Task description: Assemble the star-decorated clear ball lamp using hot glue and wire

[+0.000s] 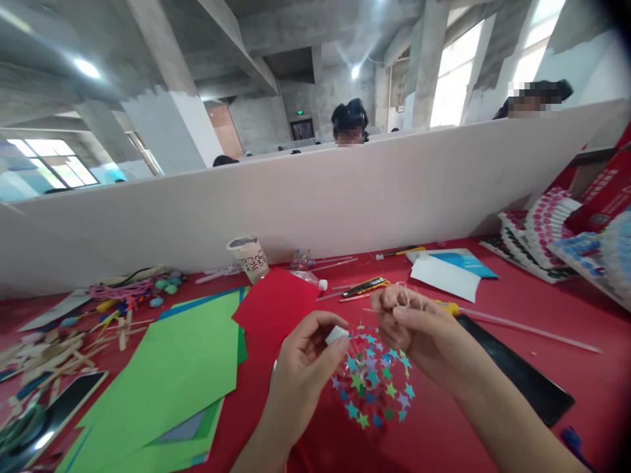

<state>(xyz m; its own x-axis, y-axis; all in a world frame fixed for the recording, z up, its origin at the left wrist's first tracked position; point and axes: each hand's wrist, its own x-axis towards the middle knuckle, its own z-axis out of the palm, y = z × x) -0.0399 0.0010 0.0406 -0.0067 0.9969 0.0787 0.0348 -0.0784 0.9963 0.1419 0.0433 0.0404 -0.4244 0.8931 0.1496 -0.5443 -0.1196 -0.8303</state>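
Between the thumb and fingers of my left hand (311, 368) is a small white block (337, 336). My right hand (434, 332) is closed in a pinch, with a thin pale string (405, 294) at its fingers; the string's full path is hard to make out. Just below and between both hands sits a clear, rounded ornament (372, 379) covered with blue, green and purple stars. Part of its top is hidden behind my fingers.
Green paper sheets (187, 368) and red paper (279, 302) lie left of centre. A phone (64, 410), sticks and pipe cleaners crowd the far left. Behind are a paper cup (248, 258) and a utility knife (365, 288). A black slab (517, 371) and glue stick (532, 330) lie right.
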